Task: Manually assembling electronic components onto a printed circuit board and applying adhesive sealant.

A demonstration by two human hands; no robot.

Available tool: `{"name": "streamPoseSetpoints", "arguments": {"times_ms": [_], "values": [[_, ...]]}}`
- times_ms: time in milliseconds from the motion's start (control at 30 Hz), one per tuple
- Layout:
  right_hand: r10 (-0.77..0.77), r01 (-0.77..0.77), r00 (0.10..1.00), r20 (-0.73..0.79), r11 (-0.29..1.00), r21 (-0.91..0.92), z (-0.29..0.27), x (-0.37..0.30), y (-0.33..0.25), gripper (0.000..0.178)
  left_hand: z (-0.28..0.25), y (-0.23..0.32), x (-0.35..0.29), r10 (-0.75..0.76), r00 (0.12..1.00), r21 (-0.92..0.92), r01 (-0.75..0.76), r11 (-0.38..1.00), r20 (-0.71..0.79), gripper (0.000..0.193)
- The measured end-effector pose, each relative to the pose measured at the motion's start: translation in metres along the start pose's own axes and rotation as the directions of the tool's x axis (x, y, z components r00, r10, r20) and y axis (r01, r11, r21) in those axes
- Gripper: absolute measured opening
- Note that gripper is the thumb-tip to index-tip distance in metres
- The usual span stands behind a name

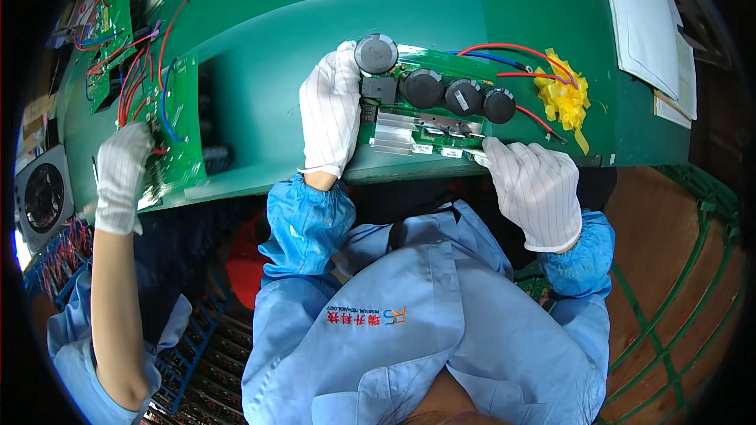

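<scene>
My left hand (pixel 331 114), in a white striped glove, grips the left edge of a green circuit board (pixel 441 60). The board is tilted up over the near edge of the table. It carries several black round capacitors (pixel 424 88) and a silver heat sink (pixel 394 132). Red and blue wires (pixel 512 51) trail from its right side. My right hand (pixel 535 193), gloved alike, is closed at the board's lower right corner, beside small white parts (pixel 453 153). Whatever its fingertips pinch is too small to make out.
Beyond the wires lies a bundle of yellow ties or strips (pixel 565 94) on the green table (pixel 543 0). White papers (pixel 642 27) rest at the right. On the left, a co-worker's gloved hand (pixel 122 169) works at another wired board (pixel 183 102). A fan-like device (pixel 43 197) stands beyond.
</scene>
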State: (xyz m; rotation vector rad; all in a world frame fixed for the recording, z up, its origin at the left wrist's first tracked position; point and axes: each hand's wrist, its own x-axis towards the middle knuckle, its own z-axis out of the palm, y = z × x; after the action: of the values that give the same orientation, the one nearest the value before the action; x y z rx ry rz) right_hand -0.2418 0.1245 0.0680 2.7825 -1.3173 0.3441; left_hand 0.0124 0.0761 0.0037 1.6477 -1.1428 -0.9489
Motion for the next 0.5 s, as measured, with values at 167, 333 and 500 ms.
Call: {"name": "streamPoseSetpoints", "arguments": {"times_ms": [167, 333, 500], "values": [[-0.032, 0.035, 0.999, 0.038, 0.994, -0.099, -0.009, 0.008, -0.003, 0.013, 0.000, 0.007, -0.003, 0.007, 1.000, -0.009, -0.007, 1.000, 0.006, 0.036], [-0.038, 0.048, 0.997, 0.069, 0.989, -0.139, -0.013, 0.011, -0.008, 0.013, -0.001, 0.008, -0.003, 0.024, 1.000, 0.017, -0.024, 1.000, 0.011, 0.036], [-0.048, 0.059, 0.995, 0.086, 0.991, -0.124, -0.014, 0.013, -0.005, 0.013, 0.000, 0.006, -0.003, 0.014, 1.000, -0.005, -0.014, 1.000, 0.009, 0.037]]}}
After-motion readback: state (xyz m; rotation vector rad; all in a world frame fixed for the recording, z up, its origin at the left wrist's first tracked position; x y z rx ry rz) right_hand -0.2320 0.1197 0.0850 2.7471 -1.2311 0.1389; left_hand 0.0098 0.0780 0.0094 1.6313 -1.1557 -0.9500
